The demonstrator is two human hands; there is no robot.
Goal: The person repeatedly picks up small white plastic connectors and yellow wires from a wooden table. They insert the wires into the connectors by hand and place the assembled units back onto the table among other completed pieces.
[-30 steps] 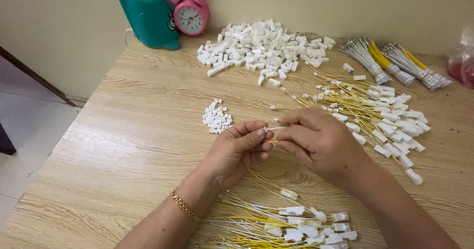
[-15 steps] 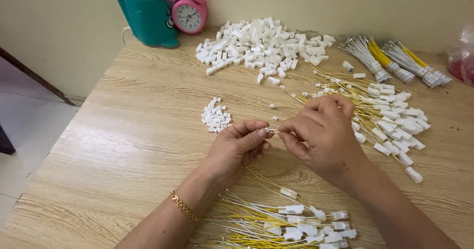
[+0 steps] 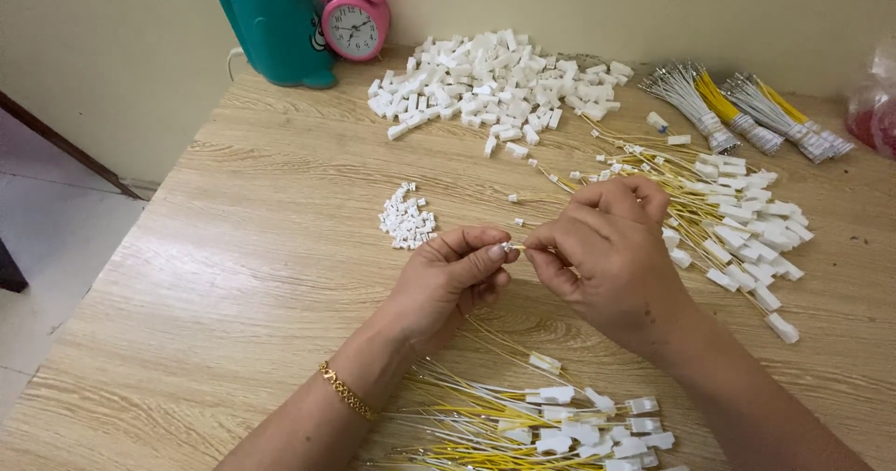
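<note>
Left hand [image 3: 453,280] and right hand [image 3: 607,252] meet over the middle of the worktop [image 3: 233,275]; both are pinched narrow, fingertips almost touching; between them sits a small white connector [image 3: 509,246] with a thin yellow wire running into the right hand's pinch. A second ago the hands sat a little lower and nearer the front edge, with the right fingers curled over the piece; now the right hand is raised slightly, the fingers bunch tighter and the connector tip shows clear between the two pinches; I judge the wire end is being pressed into the housing, seating about done or close, though the joint is too small to tell.

Just beside the left hand, toward the left edge, lies a small heap of tiny white parts [image 3: 406,219]; toward the back edge a big pile of white housings [image 3: 495,84]; right of the right hand a spread of yellow wires with white plugs [image 3: 728,219]; at the back right corner, bundled wire bunches [image 3: 737,116]; at the front edge, under the forearms, a pile of finished wired connectors [image 3: 560,424]. A pink alarm clock [image 3: 353,18] and a teal holder [image 3: 271,23] stand at the back left; neither has moved.
</note>
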